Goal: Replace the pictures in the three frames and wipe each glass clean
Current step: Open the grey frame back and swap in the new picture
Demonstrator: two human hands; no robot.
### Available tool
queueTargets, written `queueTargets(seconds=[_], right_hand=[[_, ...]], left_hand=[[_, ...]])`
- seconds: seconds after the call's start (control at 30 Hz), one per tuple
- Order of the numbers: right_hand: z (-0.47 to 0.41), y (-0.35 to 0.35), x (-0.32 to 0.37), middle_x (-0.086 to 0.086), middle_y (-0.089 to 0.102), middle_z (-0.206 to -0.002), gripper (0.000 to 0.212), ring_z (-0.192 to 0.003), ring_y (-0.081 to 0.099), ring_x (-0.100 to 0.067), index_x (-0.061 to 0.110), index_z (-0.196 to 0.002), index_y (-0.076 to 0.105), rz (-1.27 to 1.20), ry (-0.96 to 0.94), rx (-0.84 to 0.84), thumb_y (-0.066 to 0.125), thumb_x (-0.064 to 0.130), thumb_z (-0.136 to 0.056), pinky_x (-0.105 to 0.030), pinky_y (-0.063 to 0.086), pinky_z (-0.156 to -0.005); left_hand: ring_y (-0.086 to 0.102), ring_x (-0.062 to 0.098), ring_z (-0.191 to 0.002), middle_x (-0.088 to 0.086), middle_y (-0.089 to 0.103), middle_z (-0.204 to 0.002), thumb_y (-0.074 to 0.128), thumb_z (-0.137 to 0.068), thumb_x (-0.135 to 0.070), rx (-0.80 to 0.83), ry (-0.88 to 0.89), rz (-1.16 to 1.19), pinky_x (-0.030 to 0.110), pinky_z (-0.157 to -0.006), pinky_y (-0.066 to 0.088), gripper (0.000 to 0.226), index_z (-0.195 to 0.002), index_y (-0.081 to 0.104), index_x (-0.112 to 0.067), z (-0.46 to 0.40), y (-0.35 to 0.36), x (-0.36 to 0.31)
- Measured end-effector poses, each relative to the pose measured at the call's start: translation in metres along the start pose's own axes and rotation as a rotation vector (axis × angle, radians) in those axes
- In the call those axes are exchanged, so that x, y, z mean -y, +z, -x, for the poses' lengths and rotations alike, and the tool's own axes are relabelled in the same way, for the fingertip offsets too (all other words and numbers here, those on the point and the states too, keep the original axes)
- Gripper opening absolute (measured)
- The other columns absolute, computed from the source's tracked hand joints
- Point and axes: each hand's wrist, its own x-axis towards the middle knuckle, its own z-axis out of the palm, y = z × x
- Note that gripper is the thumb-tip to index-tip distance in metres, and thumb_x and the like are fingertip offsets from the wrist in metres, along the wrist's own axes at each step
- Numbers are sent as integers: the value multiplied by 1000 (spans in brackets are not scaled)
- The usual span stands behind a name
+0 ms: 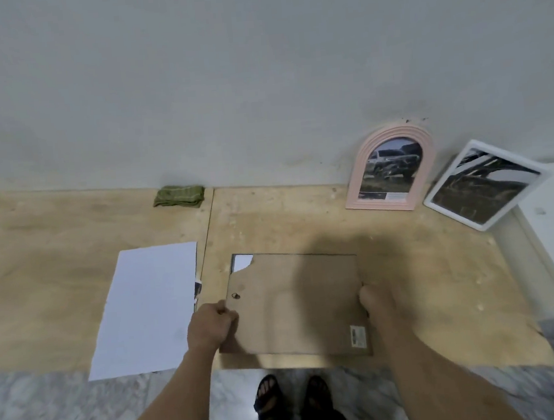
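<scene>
Two hands are curled on the face-down frame (296, 302) at the near edge of the plywood board (424, 284): its left side is pinched by the left hand (211, 324), its right side gripped by the right hand (376, 304). Its long axis runs left to right between them, equally near to both.

Single head view, looking steeply down over plywood board (303, 221), close, facing wall (257, 62).
</scene>
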Motion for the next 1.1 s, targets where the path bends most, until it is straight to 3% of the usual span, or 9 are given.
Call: queueTargets(seconds=[0.1, 0.27, 0.37, 0.47, 0.6, 0.7, 0.8, 0.97, 1.1], right_hand=[[4, 11, 0, -22, 57, -126, 35, -108, 56, -36, 0, -129, 54, 70, 32, 17, 39, 6, -97, -33, 43, -82], [6, 23, -15, -15, 61, -105, 34, -84, 55, -28, 6, -124, 56, 160, -23, 64, 40, 12, -95, -34, 44, -70], [-8, 27, -45, -9, 60, -118, 49, -100, 60, -31, 16, -127, 55, 244, -129, 43, 52, 35, -82, -36, 50, -78], [8, 22, -71, -7, 55, -118, 70, -105, 55, -31, 22, -125, 52, 352, -234, 24, 61, 57, -66, -38, 51, -79], [48, 15, -70, -12, 26, -139, 88, -124, 34, -33, 18, -146, 19, 672, -221, 116, 64, 51, -78, -35, 39, -95], [51, 23, -77, -11, 19, -143, 106, -127, 31, -31, 19, -149, 8, 725, -235, 113, 68, 60, -72, -36, 36, -99], [49, 29, -82, -9, 25, -141, 103, -125, 34, -29, 17, -148, 13, 741, -298, 38, 70, 55, -71, -36, 36, -97], [42, 33, -85, -5, 32, -141, 79, -123, 37, -27, 17, -138, 34, 781, -425, -35, 70, 48, -75, -33, 34, -98], [41, 35, -87, -4, 31, -140, 83, -122, 38, -27, 18, -138, 30, 814, -414, -47, 69, 54, -74, -35, 32, -101]], left_hand=[[56, 27, -88, 11, 71, -106, 61, -91, -29, 27, 19, -103, 28, -75, 41, 24, -103, 74, -14, -7, 6, 11], [61, 28, -87, 5, 70, -95, 58, -90, -27, 9, 65, -144, 30, -74, 47, 16, -85, 69, -17, -17, -1, 14], [63, 31, -95, 7, 68, -104, 53, -93, -29, -88, 159, -89, 32, -77, 48, 22, -99, 69, -15, -24, -7, -3], [60, 31, -105, 8, 59, -116, 47, -90, -33, -30, 287, -90, 36, -84, 48, 35, -112, 65, -12, -31, -8, -29], [47, 30, -117, 8, 53, -121, 43, -82, -47, 84, 321, -310, 35, -89, 40, 53, -111, 64, -8, -53, 8, -47], [44, 32, -122, 11, 48, -131, 52, -86, -46, 101, 292, -392, 41, -96, 44, 58, -129, 54, -6, -58, 13, -57], [44, 33, -122, 13, 49, -132, 55, -90, -38, 93, 281, -394, 43, -99, 44, 53, -132, 53, -5, -56, 13, -69], [38, 37, -130, 14, 50, -140, 51, -86, -60, 108, 151, -307, 45, -104, 36, 73, -138, 53, -10, -71, 20, -69], [34, 39, -132, 12, 47, -142, 50, -89, -63, -2, 72, -168, 49, -106, 31, 68, -134, 57, -13, -67, 26, -68]])
